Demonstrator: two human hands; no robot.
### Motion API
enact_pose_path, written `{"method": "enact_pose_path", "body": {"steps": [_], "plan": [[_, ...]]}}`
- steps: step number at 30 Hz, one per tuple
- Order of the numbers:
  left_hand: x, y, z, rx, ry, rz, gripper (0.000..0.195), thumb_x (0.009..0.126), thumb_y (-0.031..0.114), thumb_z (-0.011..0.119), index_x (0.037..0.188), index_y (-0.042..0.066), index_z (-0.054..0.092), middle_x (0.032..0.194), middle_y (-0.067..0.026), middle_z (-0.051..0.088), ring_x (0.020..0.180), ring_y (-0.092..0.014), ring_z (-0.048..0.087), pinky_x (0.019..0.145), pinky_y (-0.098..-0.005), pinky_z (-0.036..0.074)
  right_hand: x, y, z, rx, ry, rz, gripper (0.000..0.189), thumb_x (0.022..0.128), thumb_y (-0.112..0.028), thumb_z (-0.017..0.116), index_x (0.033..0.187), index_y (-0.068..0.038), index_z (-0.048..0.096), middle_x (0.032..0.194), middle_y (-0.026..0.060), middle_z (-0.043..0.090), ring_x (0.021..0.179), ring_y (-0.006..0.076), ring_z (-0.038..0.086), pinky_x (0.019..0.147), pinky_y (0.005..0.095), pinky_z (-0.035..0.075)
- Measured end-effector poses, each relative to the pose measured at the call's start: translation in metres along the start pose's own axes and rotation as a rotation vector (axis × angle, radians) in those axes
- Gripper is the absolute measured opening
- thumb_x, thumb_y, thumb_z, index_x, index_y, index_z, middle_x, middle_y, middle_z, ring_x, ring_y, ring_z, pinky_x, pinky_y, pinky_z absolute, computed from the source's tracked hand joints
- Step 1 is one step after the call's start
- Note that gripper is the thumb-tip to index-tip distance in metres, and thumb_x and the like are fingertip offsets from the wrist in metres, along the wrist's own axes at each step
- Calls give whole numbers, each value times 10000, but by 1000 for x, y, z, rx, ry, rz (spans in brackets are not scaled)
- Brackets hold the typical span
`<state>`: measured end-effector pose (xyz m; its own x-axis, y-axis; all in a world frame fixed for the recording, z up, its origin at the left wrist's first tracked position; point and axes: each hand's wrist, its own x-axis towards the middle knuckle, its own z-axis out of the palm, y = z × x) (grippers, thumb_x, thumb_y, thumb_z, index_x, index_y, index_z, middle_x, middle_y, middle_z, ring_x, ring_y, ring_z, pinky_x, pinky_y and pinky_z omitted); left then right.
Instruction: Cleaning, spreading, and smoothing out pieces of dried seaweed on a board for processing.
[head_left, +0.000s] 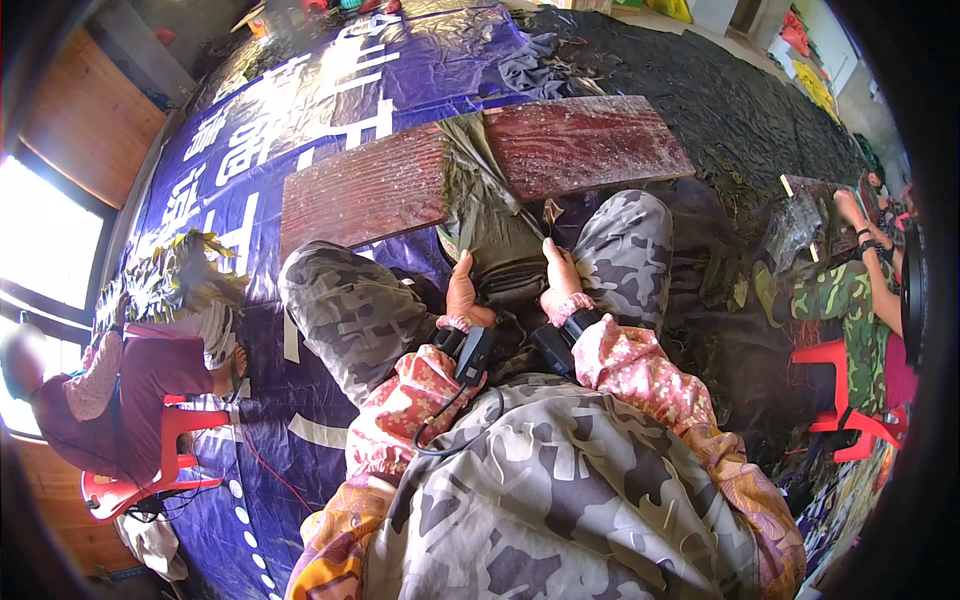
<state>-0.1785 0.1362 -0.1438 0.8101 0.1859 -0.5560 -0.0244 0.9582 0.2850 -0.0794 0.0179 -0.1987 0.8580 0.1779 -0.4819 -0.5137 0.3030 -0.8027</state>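
Observation:
Between my knees lies a broad olive-brown leafy sheet (506, 244). Its upper end is draped over a worn reddish-brown wooden board (589, 146), and its lower end looks rolled or folded into dark layers. My left hand (469, 294) grips the left side of this sheet, thumb upward. On the other side, my right hand (561, 281) holds the right edge, its thumb beside a dark stem-like strip. The fingers of both hands are mostly hidden beneath the material. A small green-and-white item (448, 244) shows partly at the sheet's left edge.
A blue tarp (262, 172) with large white characters covers the floor. Dark sheeting (750, 97) spreads at the right. One person on a red plastic stool (184, 435) sits left beside a leaf bundle (180, 274); another sits right by a red chair (832, 375). Dark cloth (532, 67) lies beyond the board.

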Motion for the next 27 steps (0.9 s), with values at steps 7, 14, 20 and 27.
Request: {"method": "enact_pose_path", "body": {"steps": [7,14,20,27], "plan": [[24,-2,-26,-81,17,21,361,845,412,588,1039,108,586,1045,-131,646,936,-334,626,847,-510,496,7,0,-5,-12,63,0,452,856,-384,629,1129,-29,569,1069,47,576,978,167,491,892,330,375],[20,-3,-22,-77,37,41,360,858,409,568,1034,96,589,1014,-140,652,915,-340,631,844,-506,498,-1,-3,-4,-190,38,-47,620,876,-491,555,1234,13,507,1184,97,560,1040,187,511,901,346,405],[11,2,-16,-123,27,4,436,855,442,559,1116,94,590,1068,-147,642,964,-351,614,881,-514,472,-5,-13,7,-186,85,205,683,810,-595,593,1142,1,564,1105,90,597,1001,175,539,872,347,423],[-12,3,14,-121,40,-3,487,833,478,587,1151,109,593,1113,-114,636,995,-342,606,885,-508,470,-8,-1,-1,-274,-96,-74,373,831,-341,691,1029,-40,594,911,5,601,836,109,518,754,284,412]]}}
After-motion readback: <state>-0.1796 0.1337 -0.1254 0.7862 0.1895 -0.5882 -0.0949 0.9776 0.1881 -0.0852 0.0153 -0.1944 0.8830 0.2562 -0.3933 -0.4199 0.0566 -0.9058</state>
